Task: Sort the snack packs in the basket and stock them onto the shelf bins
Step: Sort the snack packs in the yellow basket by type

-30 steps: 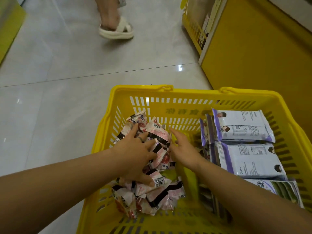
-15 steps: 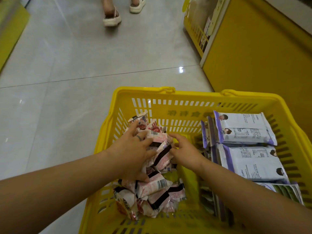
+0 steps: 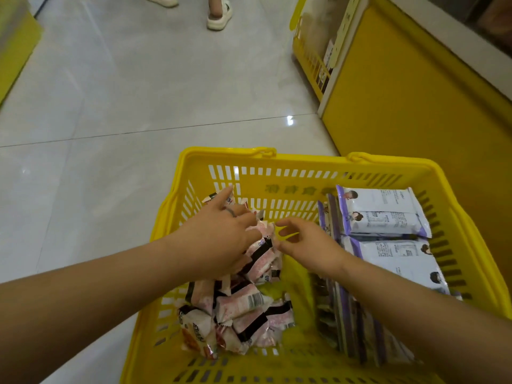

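Inside the basket (image 3: 304,162) the right hand (image 3: 310,245) has released, fingers wide; left hand (image 3: 219,239) lies spread on pink packs (image 3: 243,303); sorting unfinished.

Both bare arms reach from the lower frame edges toward centre. The left hand (image 3: 219,239) is palm down, fingers spread; the right hand (image 3: 313,245) has loosely curled fingers, thumb apart.

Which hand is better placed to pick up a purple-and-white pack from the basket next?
Probably the right hand: it hovers beside the purple-and-white packs on the right side of the basket. The left hand rests on the pink packs, farther away.
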`<state>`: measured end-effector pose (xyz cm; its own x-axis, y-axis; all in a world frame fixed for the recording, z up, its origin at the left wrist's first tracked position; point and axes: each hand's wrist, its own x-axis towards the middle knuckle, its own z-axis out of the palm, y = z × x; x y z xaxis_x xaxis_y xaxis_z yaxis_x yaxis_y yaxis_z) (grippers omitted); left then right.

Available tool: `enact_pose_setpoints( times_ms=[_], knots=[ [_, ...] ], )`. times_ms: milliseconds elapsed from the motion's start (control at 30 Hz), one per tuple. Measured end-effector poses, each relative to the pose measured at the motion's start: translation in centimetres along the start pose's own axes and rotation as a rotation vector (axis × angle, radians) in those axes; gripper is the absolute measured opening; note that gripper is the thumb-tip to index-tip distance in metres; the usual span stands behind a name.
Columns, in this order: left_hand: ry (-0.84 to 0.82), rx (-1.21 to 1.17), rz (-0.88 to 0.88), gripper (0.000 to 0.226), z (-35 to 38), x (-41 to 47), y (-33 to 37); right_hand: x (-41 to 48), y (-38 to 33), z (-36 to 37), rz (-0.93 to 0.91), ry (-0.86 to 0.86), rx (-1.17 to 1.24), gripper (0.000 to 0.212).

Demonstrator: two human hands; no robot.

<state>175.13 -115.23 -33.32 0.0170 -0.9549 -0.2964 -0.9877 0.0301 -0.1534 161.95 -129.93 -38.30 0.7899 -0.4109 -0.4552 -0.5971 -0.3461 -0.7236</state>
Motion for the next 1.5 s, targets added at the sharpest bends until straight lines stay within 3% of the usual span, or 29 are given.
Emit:
enact_pose_setpoints(
  times_ms=[100,233,433,600,800,900,967,1033,1167,1267,1400,1433,1500],
  knots=[
    [0.113,0.004,0.022,0.042,-2.8,1.0,0.4,-2.5,-1.7,-4.2,-0.115,0.065,-0.136,0.028],
    [0.157,0.094,0.056,0.04,-7.4,2.6,1.3,-6.6,-2.1,-9.8,-0.201,0.109,-0.38,0.026],
    [0.204,0.098,0.091,0.037,-11.4,5.0,6.5,-11.3,1.1,-13.4,-0.118,-0.035,-0.843,0.036],
    [0.12,-0.082,0.017,0.037,-10.6,7.1,11.9,-13.6,3.5,-12.2,-0.023,-0.202,-0.915,0.053],
    [0.158,-0.43,-0.183,0.039,-7.9,8.1,15.8,-14.4,5.3,-10.7,-0.004,-0.214,-1.041,0.064],
    [0.238,-0.748,-0.332,0.037,-7.5,8.1,16.4,-14.4,4.4,-12.1,0.005,-0.239,-0.959,0.024],
    [0.318,-1.04,-0.423,0.034,-7.5,8.2,16.6,-14.6,3.4,-13.9,0.063,-0.255,-0.866,0.031],
    [0.433,-1.368,-0.505,0.036,-8.0,8.6,16.7,-14.8,2.7,-15.9,0.112,-0.172,-0.728,0.023],
    [0.516,-1.804,-0.571,0.058,-9.7,10.0,15.9,-14.8,1.6,-18.6,0.075,0.207,-0.347,0.041],
    [0.451,-1.966,-0.617,0.067,-10.0,11.1,15.4,-14.1,1.2,-17.7,0.005,0.332,0.103,0.039],
    [0.441,-1.998,-0.602,0.032,-9.0,11.9,15.7,-12.9,2.0,-16.1,0.005,0.264,0.525,0.039],
    [0.493,-1.986,-0.651,0.027,-8.6,12.0,15.5,-12.6,2.9,-16.0,0.028,0.288,0.467,0.04],
    [0.6,-1.945,-0.735,0.022,-7.7,11.8,15.0,-12.4,5.1,-16.0,0.03,0.337,-0.038,0.032]
  ],
)
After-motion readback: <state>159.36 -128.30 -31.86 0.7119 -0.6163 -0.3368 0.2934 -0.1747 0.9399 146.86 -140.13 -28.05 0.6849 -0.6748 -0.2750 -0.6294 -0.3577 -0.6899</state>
